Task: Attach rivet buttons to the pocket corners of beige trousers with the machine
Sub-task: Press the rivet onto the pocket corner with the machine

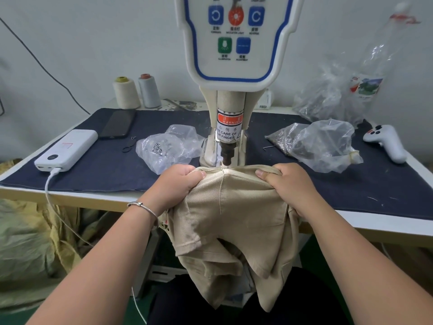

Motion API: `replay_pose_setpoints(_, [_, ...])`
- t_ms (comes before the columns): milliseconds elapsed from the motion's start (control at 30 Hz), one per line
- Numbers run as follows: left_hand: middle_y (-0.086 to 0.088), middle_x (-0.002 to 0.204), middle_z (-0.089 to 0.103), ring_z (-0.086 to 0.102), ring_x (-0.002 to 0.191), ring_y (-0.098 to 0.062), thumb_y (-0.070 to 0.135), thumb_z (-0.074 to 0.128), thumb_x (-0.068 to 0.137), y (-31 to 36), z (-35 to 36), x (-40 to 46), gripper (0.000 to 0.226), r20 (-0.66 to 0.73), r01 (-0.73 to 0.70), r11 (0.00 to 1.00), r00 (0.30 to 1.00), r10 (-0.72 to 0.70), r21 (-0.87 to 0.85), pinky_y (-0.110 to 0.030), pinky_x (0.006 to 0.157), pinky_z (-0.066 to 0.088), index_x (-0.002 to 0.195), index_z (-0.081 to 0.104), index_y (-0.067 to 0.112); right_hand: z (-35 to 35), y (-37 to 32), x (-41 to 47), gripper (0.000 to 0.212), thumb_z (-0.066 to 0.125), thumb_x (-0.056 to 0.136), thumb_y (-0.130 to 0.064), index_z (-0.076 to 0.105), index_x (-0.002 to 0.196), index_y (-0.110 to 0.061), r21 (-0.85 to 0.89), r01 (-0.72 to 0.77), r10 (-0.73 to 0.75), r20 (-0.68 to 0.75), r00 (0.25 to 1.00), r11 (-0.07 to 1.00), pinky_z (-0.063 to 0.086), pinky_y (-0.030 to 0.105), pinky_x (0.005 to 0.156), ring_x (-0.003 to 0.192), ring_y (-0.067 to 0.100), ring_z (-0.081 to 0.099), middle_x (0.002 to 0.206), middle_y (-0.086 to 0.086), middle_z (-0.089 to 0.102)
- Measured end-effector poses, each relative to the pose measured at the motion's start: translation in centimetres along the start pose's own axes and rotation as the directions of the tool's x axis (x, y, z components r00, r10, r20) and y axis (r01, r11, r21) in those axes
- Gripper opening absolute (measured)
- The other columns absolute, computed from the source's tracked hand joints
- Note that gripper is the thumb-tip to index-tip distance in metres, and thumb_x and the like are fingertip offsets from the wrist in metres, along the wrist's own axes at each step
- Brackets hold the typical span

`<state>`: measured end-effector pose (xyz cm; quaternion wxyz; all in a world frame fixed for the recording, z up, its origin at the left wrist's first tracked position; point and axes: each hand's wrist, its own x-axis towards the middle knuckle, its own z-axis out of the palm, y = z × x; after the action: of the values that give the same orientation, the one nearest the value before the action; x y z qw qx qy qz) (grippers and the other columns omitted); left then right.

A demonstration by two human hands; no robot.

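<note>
Beige trousers (232,207) hang from the table's front edge down over my lap. Their top edge lies stretched under the dark punch head (227,156) of the white rivet machine (234,43). My left hand (178,181) grips the fabric left of the punch, fingers curled round a bunched fold. On the other side my right hand (288,181) grips the fabric edge, thumb on top. A seam runs down the cloth from directly below the punch. No rivet is visible under the punch.
A dark blue cloth (93,165) covers the table. Plastic bags with small metal parts lie left (168,146) and right (323,144) of the machine. A white power bank (68,148), a phone (118,124), thread cones (126,92), a white controller (386,141).
</note>
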<state>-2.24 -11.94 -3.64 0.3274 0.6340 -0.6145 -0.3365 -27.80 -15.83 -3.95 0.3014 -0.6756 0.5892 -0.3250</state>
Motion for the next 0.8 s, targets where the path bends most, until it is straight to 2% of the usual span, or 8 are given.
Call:
replay_pose_setpoints(233, [-0.004,0.067,0.037,0.034,0.063,-0.017,0.034,0.057,0.097,0.1,-0.2,-0.4,0.035,0.018,-0.010,0.999,1.000,0.010,-0.046,-0.034,0.066,0.028,0.071,0.046,0.013,-0.1,-0.2,-0.1,0.039,0.066,0.087,-0.041,0.050,0.066,-0.012,0.022,-0.009,0.008,0.014,1.000,1.000,0.027,0.032,0.055,0.056,0.015,0.040,0.060,0.005,0.041])
replay_pose_setpoints(333, [-0.005,0.069,0.036,0.033,0.066,-0.019,0.046,0.055,0.085,0.4,-0.1,-0.7,0.037,0.019,-0.018,0.997,1.000,0.020,-0.080,-0.036,0.066,0.028,0.071,0.047,0.012,-0.2,-0.2,-0.2,0.040,0.066,0.087,-0.040,0.048,0.065,-0.011,0.033,-0.010,0.009,0.014,1.000,0.999,0.027,0.032,0.055,0.055,0.013,0.038,0.060,0.004,0.040])
replay_pose_setpoints(433, [-0.005,0.068,0.037,0.034,0.066,-0.018,0.049,0.053,0.082,0.3,0.0,-0.9,0.042,0.005,-0.030,0.996,1.000,0.030,-0.086,-0.036,0.066,0.029,0.071,0.048,0.009,-0.3,0.0,-0.3,0.048,0.066,0.086,-0.040,0.049,0.067,0.001,0.058,-0.011,0.011,0.010,1.000,0.998,0.028,0.032,0.056,0.056,0.014,0.040,0.061,0.005,0.042])
replay_pose_setpoints(500, [-0.005,0.069,0.039,0.036,0.067,-0.018,0.049,0.054,0.083,0.1,0.0,-0.9,0.052,0.005,-0.041,0.993,0.999,0.042,-0.110,-0.037,0.067,0.031,0.071,0.047,-0.001,-0.3,0.1,-0.4,0.051,0.066,0.087,-0.040,0.051,0.072,0.006,0.073,-0.008,0.007,0.007,1.000,0.997,0.029,0.032,0.057,0.057,0.015,0.042,0.062,0.005,0.044])
replay_pose_setpoints(667, [-0.006,0.071,0.043,0.039,0.068,-0.019,0.052,0.055,0.086,-0.2,0.0,-1.0,0.062,0.028,-0.059,0.982,0.998,0.064,-0.178,-0.036,0.069,0.034,0.078,0.048,-0.009,-0.2,0.4,-0.4,0.043,0.068,0.086,-0.038,0.044,0.060,-0.014,0.122,0.008,-0.006,-0.017,1.000,0.993,0.026,0.031,0.054,0.047,0.008,0.033,0.050,-0.006,0.035])
replay_pose_setpoints(733, [-0.006,0.071,0.043,0.039,0.067,-0.019,0.051,0.055,0.090,-0.3,0.0,-1.1,0.062,0.045,-0.063,0.977,0.996,0.074,-0.206,-0.035,0.069,0.035,0.077,0.047,-0.009,-0.3,0.6,-0.5,0.043,0.068,0.086,-0.039,0.045,0.060,-0.013,0.146,0.021,-0.019,-0.015,1.000,0.989,0.027,0.031,0.054,0.048,0.009,0.034,0.050,-0.005,0.036])
replay_pose_setpoints(800, [-0.006,0.070,0.043,0.040,0.066,-0.018,0.048,0.054,0.097,-0.4,-0.1,-1.1,0.061,0.058,-0.066,0.974,0.995,0.081,-0.217,-0.033,0.068,0.036,0.076,0.045,-0.009,-0.4,0.7,-0.6,0.046,0.069,0.086,-0.039,0.047,0.062,-0.006,0.175,0.026,-0.026,-0.007,1.000,0.984,0.029,0.031,0.056,0.051,0.011,0.037,0.054,-0.001,0.039])
